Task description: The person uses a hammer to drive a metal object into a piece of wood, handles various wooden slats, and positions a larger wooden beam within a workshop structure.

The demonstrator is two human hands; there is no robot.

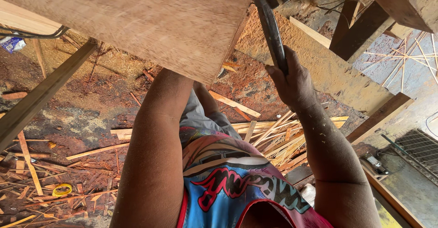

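A wide pale wooden board (150, 22) fills the top of the head view, tilted and held up in front of me. My left arm reaches up under its lower edge, and my left hand is hidden behind the board. My right hand (292, 84) is closed around a dark curved handle (272, 31) that rises to the board's right edge; the tool's head is out of sight at the top.
The ground below is covered in red sawdust, wood offcuts and thin strips (273, 139). A long timber beam (41, 95) runs diagonally at left, with a yellow tape roll (61, 190) near it. Heavy planks and frames (365, 31) stand at right.
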